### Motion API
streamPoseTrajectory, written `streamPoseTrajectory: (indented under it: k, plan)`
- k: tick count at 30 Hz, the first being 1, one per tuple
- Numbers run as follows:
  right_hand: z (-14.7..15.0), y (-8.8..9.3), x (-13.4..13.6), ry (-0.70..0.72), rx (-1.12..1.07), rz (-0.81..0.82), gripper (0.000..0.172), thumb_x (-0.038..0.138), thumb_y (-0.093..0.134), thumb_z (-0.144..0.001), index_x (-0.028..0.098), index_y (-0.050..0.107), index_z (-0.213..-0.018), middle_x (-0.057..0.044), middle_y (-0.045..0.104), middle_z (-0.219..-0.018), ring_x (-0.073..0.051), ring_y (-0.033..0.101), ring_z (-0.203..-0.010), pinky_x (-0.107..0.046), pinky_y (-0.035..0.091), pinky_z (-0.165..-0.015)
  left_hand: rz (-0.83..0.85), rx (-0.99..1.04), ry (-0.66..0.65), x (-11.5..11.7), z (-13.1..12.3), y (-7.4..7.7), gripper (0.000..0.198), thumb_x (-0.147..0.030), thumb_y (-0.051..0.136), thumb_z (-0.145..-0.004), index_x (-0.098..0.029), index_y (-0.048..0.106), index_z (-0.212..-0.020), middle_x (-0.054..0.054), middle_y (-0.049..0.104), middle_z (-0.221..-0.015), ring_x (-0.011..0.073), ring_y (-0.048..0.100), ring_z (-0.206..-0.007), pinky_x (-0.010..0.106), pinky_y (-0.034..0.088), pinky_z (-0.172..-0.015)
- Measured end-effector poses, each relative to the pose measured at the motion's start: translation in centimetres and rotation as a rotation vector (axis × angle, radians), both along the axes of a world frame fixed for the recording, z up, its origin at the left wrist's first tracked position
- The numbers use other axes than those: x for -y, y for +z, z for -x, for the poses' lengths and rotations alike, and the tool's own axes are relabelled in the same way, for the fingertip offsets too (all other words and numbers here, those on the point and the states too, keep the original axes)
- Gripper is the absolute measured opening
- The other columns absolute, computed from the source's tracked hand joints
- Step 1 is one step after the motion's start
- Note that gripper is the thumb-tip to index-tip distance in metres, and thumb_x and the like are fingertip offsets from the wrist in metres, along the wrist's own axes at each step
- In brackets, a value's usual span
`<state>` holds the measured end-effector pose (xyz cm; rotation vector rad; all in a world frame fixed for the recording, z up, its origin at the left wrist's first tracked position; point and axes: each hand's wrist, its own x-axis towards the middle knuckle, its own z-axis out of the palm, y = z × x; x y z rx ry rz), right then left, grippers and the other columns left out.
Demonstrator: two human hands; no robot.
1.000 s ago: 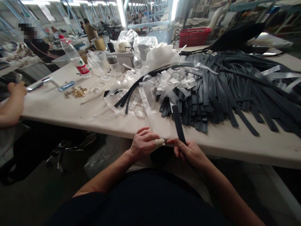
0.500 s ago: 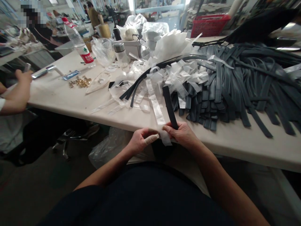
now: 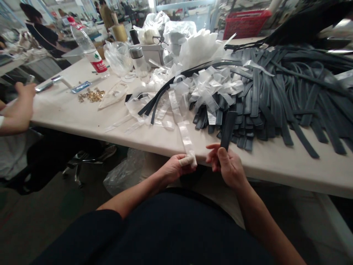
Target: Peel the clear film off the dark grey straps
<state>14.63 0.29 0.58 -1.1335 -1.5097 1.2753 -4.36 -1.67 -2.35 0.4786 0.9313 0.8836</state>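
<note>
My left hand [image 3: 180,165], with a pale covering on its thumb, is closed on the near end of a translucent white tape strip [image 3: 185,138] at the table's front edge. The strip runs back across the table to a heap of similar white strips [image 3: 212,86]. To the right, my right hand [image 3: 228,163] pinches a dark strap [image 3: 228,127] between thumb and fingers, its other fingers partly spread. The strap stands up from the hand, in front of a large pile of dark grey straps [image 3: 264,99]. My hands are apart.
Small gold metal pieces [image 3: 96,95] lie at the left beside a blue packet [image 3: 81,87]. A plastic bottle [image 3: 93,55], a glass jar [image 3: 139,60] and plastic bags [image 3: 118,59] stand farther back. Another person's hand [image 3: 24,95] is at the far left. A red basket [image 3: 245,25] sits behind.
My right hand has moved right with the dark strap, away from the white strip. My left hand has moved slightly right and closed on that strip's end.
</note>
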Motion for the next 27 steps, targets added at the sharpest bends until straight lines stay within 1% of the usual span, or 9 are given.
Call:
streamPoseTrajectory:
  k: [2,5,8,10,14,19,24,27]
  plan:
    - [-1.8,-0.4,1.9,0.043,0.079,0.040,0.059,0.069,0.036,-0.096,0.017,0.063,-0.092,-0.003,0.061,-0.066,-0.013,0.050,-0.048,-0.025,0.039,-0.046,0.014,0.025,0.053,0.1,-0.4,0.0,0.050,-0.051,0.090,-0.052,-0.013,0.063,-0.069,0.000,0.063,-0.064,0.0092,0.059,-0.060,0.023,0.049,-0.065]
    - [-4.0,-1.1,5.0,0.206,0.219,0.107,0.059,0.063,0.032,-0.099,0.018,0.060,-0.073,-0.003,0.057,-0.062,-0.014,0.051,-0.052,-0.026,0.040,-0.050,0.040,0.026,0.108,0.2,-0.8,-0.1,0.052,-0.053,0.090,-0.051,-0.013,0.064,-0.071,0.000,0.065,-0.067,0.0089,0.060,-0.061,0.022,0.050,-0.064]
    - [-5.0,-1.8,7.5,0.345,0.382,0.089,0.058,0.059,0.030,-0.100,0.020,0.053,-0.065,-0.001,0.050,-0.060,-0.015,0.048,-0.054,-0.027,0.036,-0.052,0.044,0.025,0.123,0.2,-1.2,-0.4,0.053,-0.053,0.090,-0.052,-0.012,0.066,-0.077,0.003,0.069,-0.076,0.0103,0.063,-0.066,0.023,0.051,-0.067]
    - [-5.1,-2.3,8.4,0.379,0.484,0.064,0.060,0.061,0.026,-0.099,0.020,0.048,-0.062,0.000,0.046,-0.058,-0.015,0.045,-0.053,-0.027,0.032,-0.052,0.030,0.025,0.111,0.3,-1.4,-0.6,0.052,-0.052,0.089,-0.054,-0.012,0.068,-0.079,0.004,0.071,-0.079,0.0106,0.064,-0.068,0.023,0.051,-0.068]
    - [-4.6,-3.1,8.7,0.384,0.641,0.006,0.058,0.063,0.023,-0.096,0.021,0.039,-0.060,0.000,0.043,-0.055,-0.015,0.042,-0.050,-0.028,0.026,-0.051,0.008,0.020,0.115,0.4,-2.0,-0.5,0.049,-0.050,0.089,-0.056,-0.012,0.069,-0.079,0.002,0.070,-0.078,0.0095,0.063,-0.068,0.021,0.050,-0.068]
    - [-4.2,-3.4,8.3,0.336,0.716,-0.051,0.054,0.059,0.023,-0.096,0.022,0.038,-0.060,-0.001,0.046,-0.054,-0.016,0.043,-0.049,-0.028,0.024,-0.050,0.019,0.031,0.127,0.5,-2.5,0.0,0.050,-0.048,0.091,-0.053,-0.013,0.069,-0.080,0.002,0.070,-0.077,0.0095,0.063,-0.067,0.022,0.050,-0.069]
    - [-4.2,-3.5,8.5,0.281,0.768,-0.036,0.053,0.058,0.023,-0.095,0.022,0.039,-0.059,-0.003,0.049,-0.054,-0.017,0.046,-0.050,-0.029,0.024,-0.051,0.029,0.016,0.121,0.6,-2.8,0.2,0.051,-0.048,0.093,-0.049,-0.013,0.070,-0.078,0.001,0.069,-0.075,0.0097,0.063,-0.067,0.022,0.049,-0.068]
    - [-4.1,-3.6,8.4,0.282,0.773,0.016,0.054,0.058,0.025,-0.094,0.022,0.042,-0.057,-0.003,0.051,-0.054,-0.018,0.049,-0.051,-0.029,0.026,-0.052,0.031,0.005,0.111,0.7,-2.9,0.2,0.050,-0.045,0.093,-0.048,-0.013,0.071,-0.080,0.001,0.070,-0.077,0.0097,0.063,-0.068,0.023,0.049,-0.070]
